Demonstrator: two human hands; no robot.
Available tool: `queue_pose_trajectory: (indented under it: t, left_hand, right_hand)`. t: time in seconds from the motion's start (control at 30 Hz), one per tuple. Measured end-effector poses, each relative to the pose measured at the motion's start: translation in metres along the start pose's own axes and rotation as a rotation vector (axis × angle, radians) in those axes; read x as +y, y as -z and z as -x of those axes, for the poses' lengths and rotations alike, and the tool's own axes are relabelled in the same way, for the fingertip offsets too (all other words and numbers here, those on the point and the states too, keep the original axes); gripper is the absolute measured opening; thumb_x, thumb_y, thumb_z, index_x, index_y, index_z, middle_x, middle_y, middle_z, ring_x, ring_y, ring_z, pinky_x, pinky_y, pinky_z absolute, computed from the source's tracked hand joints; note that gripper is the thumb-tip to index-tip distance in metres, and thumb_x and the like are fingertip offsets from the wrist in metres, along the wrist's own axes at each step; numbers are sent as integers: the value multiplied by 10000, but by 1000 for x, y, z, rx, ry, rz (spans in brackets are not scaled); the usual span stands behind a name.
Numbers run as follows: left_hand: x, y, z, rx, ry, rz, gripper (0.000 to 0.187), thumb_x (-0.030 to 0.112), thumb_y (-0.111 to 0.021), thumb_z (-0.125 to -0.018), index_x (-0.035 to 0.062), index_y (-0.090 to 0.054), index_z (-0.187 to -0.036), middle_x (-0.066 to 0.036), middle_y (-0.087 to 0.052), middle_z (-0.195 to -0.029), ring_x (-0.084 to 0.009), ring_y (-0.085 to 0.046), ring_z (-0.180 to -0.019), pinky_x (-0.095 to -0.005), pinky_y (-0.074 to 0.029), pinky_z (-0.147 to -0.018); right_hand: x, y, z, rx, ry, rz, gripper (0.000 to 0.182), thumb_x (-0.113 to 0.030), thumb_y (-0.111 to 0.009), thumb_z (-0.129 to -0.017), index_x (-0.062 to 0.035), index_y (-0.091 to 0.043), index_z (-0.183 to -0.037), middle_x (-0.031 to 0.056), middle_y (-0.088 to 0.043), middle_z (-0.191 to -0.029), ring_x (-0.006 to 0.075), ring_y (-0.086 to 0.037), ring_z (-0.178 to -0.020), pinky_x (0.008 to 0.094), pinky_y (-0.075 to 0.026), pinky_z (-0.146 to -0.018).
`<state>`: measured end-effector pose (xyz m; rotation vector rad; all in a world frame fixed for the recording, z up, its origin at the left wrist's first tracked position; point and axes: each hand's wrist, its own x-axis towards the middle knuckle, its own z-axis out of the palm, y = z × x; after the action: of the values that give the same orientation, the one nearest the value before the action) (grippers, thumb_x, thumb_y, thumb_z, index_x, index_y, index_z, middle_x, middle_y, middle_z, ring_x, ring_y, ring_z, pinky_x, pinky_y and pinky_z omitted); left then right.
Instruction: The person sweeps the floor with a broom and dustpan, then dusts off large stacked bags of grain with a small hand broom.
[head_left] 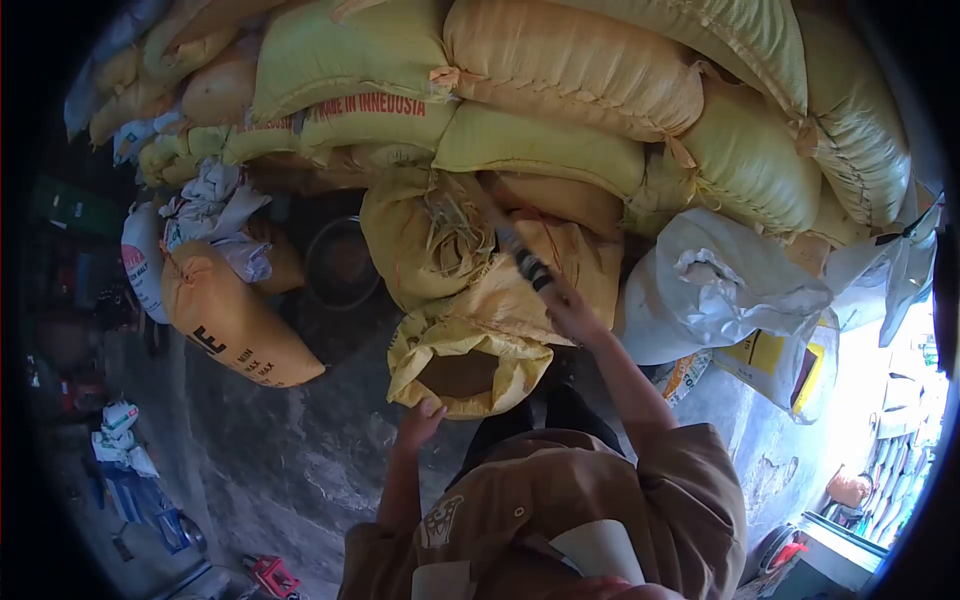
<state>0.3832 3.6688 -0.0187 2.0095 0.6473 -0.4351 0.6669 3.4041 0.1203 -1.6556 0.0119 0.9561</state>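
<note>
My left hand [424, 422] is closed on the near-left rim of an open yellow woven sack [512, 392], whose mouth faces up and shows brown contents. My right hand [574, 316] is wrapped around the end of a long rod with black bands [527, 262]. The rod slants up and away to the left, over an orange-tan sack [510, 295]; its far end is blurred among the sacks, so its kind does not show. Just beyond the open sack stands another yellow sack [395, 240] with a crumpled top.
Stacked full sacks [570, 65] form a wall across the far side. A printed orange sack [235, 310] leans at left, near a round metal basin [345, 262]. White sacks [720, 290] stand at right, before a bright opening. The concrete floor [290, 450] is stained.
</note>
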Motion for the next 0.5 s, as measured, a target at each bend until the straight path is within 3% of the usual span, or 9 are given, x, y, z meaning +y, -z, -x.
queue_pose_trajectory:
  t: [0.07,0.13,0.17,0.23,0.27,0.33,0.43,0.47,0.5]
  left_hand:
    - [14,5,11,30,37,-109,452,383,-590,-758,12,-518,-1006,-222,-585,-901,-338,-573,-875,-390,-454,-727]
    - [0,3,12,-30,45,-122,442,383,-591,-755,23,-523,-1003,-223,-586,-886,-347,-572,-862,-392,-456,-721]
    - [-9,0,11,-75,70,-131,432,382,-592,-752,35,-528,-1000,-223,-586,-870,-356,-572,-848,-395,-458,-714]
    - [-24,-6,4,-136,65,-147,445,385,-589,-754,28,-528,-1012,-221,-587,-885,-348,-575,-853,-391,-459,-716]
    - [-24,-6,-2,-182,75,-157,459,388,-586,-756,21,-527,-1024,-219,-589,-899,-341,-578,-857,-388,-460,-718]
    - [-3,-3,-12,-161,67,-182,484,392,-584,-757,11,-520,-1048,-214,-590,-915,-330,-580,-866,-381,-459,-729]
    - [41,2,-30,-153,76,-172,534,400,-580,-761,-4,-495,-1099,-206,-587,-962,-310,-577,-896,-369,-454,-753]
    - [52,1,-35,-159,103,-147,559,403,-579,-763,-9,-479,-1127,-201,-581,-993,-302,-572,-917,-364,-450,-767]
    - [60,0,-41,-165,88,-155,559,403,-579,-763,-9,-479,-1127,-201,-581,-993,-302,-572,-917,-364,-450,-767]
  right_hand:
    - [-3,14,-4,148,30,-80,541,-185,-485,-847,-144,-259,-1337,26,-500,-738,62,-436,-568,227,-391,-492]
    - [-3,26,10,417,758,525,567,-135,-469,-855,-192,-206,-1354,2,-462,-679,65,-416,-473,221,-358,-403]
    - [-7,40,22,439,752,529,567,-135,-469,-855,-192,-206,-1354,2,-462,-679,65,-416,-473,221,-358,-403]
    - [-32,66,62,485,792,613,586,-137,-496,-839,-157,-215,-1353,106,-538,-1001,117,-510,-688,256,-445,-618]
    - [-43,72,74,506,794,613,586,-137,-496,-839,-157,-215,-1353,106,-538,-1001,117,-510,-688,256,-445,-618]
    - [-63,86,92,803,406,73,592,-105,-492,-834,-133,-210,-1353,127,-517,-1041,176,-520,-792,304,-437,-709]
    - [-91,108,93,900,176,-13,606,-96,-480,-834,-133,-180,-1360,148,-502,-1048,210,-512,-781,342,-434,-708]
    - [-40,131,50,982,590,286,615,-113,-466,-842,-165,-149,-1366,157,-498,-1022,197,-503,-703,334,-441,-611]
    - [-51,115,57,819,385,239,622,-109,-465,-841,-163,-138,-1367,184,-488,-1081,224,-518,-863,337,-432,-737]
